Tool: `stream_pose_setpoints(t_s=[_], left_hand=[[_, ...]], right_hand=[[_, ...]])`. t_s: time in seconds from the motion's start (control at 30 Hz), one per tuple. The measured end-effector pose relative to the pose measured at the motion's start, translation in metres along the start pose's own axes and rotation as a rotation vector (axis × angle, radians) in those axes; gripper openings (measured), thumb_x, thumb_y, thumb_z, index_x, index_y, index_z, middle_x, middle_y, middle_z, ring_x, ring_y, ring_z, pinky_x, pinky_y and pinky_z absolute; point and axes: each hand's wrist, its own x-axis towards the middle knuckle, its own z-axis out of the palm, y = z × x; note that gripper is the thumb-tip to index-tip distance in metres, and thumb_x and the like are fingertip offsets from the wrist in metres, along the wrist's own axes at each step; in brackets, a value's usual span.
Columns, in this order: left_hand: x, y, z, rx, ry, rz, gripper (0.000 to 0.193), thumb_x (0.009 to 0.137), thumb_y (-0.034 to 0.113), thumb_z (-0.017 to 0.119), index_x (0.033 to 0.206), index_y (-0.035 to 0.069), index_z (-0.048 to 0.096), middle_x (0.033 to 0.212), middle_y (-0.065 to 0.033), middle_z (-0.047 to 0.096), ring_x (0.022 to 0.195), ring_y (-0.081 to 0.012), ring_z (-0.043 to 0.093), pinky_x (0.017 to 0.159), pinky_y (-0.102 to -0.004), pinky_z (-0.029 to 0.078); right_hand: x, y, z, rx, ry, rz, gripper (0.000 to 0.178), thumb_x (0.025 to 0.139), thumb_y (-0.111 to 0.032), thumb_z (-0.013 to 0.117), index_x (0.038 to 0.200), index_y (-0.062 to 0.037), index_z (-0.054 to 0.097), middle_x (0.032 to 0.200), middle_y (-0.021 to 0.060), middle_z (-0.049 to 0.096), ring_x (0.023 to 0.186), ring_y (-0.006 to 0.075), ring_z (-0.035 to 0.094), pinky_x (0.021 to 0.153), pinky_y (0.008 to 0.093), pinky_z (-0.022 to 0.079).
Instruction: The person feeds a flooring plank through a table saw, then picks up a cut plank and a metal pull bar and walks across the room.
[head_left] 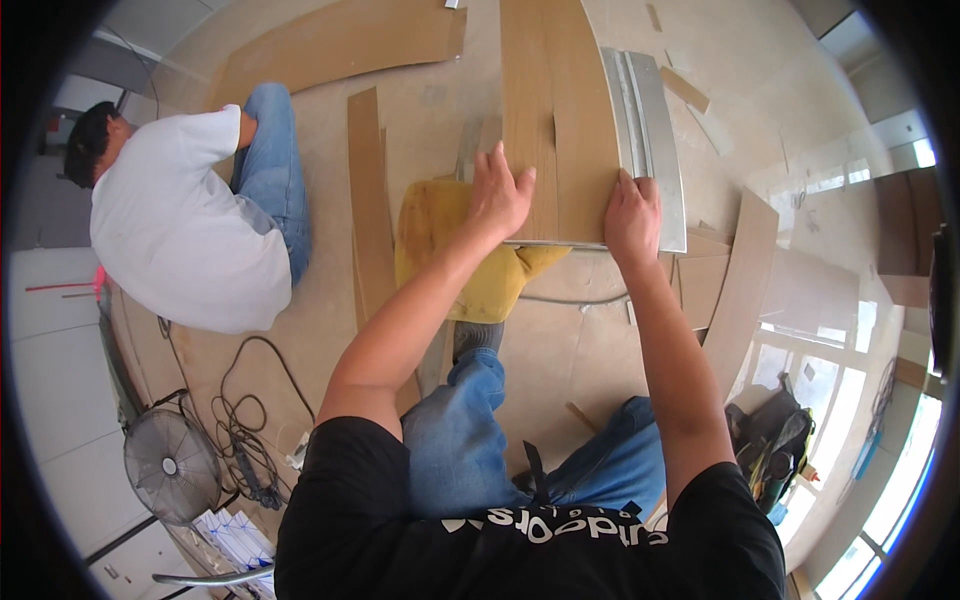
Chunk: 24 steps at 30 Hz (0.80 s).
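The brown board (560, 70) lies in front of the person, between the two hands, its long axis running away from the body toward the upper edge of the view and its near short end facing the person. A seam runs lengthwise down it, with a small step partway along.

The left hand (500, 200) rests at the board's left edge, fingers extended and a little apart, thumb spread over the surface; it touches the board without closing around it. The right hand (633, 215) is at the right edge near the close corner, fingers bent inward; whether they grip the edge or only press on it cannot be told, as the underside is hidden.

Just right of the board, a ridged grey metal panel (655, 150) runs roughly parallel to it. Below the board's near end is a yellow object (430, 225), partly covered. Left of it, a narrow brown strip (368, 190) lies lengthwise on the floor (545, 360). More brown sheets (345, 45) lie farther off.

A co-worker (190, 220) in a white shirt sits at left, above a round fan (172, 466) and coiled cable (245, 440). At right is a dark bag-like heap (770, 435), its contents unclear.
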Motion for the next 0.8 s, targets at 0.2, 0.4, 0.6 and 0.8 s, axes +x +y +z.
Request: stream_pose_setpoints(t_s=[0.2, 0.4, 0.6, 0.8], left_hand=[[0.103, -0.010, -0.007, -0.112, 0.015, -0.147, 0.069, 0.096, 0.036, 0.060, 0.145, -0.006, 0.036, 0.134, -0.0283, 0.044, 0.123, -0.0431, 0.050, 0.104, -0.0475, 0.043], [0.097, -0.020, 0.005, -0.115, 0.083, -0.072, 0.069, 0.096, 0.037, 0.061, 0.143, -0.007, 0.039, 0.134, -0.0278, 0.044, 0.121, -0.0425, 0.051, 0.101, -0.0464, 0.046], [0.077, -0.012, -0.001, -0.137, 0.052, -0.092, 0.070, 0.095, 0.037, 0.062, 0.144, -0.007, 0.039, 0.134, -0.0269, 0.043, 0.122, -0.0426, 0.049, 0.103, -0.0454, 0.045], [0.058, -0.009, -0.005, -0.149, 0.019, -0.098, 0.073, 0.096, 0.043, 0.059, 0.147, -0.004, 0.037, 0.143, -0.0287, 0.040, 0.133, -0.0433, 0.042, 0.110, -0.0466, 0.040]], right_hand=[[0.002, -0.014, 0.003, 0.004, -0.024, 0.005, 0.023, 0.094, -0.009, 0.058, 0.114, -0.0023, 0.069, 0.093, 0.0161, 0.060, 0.088, 0.0340, 0.060, 0.081, 0.0434, 0.050], [-0.005, -0.013, 0.000, 0.012, -0.036, 0.012, 0.025, 0.095, -0.009, 0.057, 0.115, -0.0005, 0.068, 0.093, 0.0164, 0.060, 0.088, 0.0342, 0.060, 0.080, 0.0428, 0.050], [-0.021, -0.014, -0.005, 0.000, -0.021, 0.041, 0.026, 0.089, -0.007, 0.060, 0.114, -0.0068, 0.068, 0.090, 0.0122, 0.058, 0.089, 0.0315, 0.058, 0.080, 0.0425, 0.049], [-0.037, -0.017, -0.016, -0.076, -0.028, 0.034, 0.027, 0.088, -0.007, 0.062, 0.113, -0.0071, 0.069, 0.090, 0.0102, 0.059, 0.088, 0.0292, 0.059, 0.080, 0.0414, 0.049]])
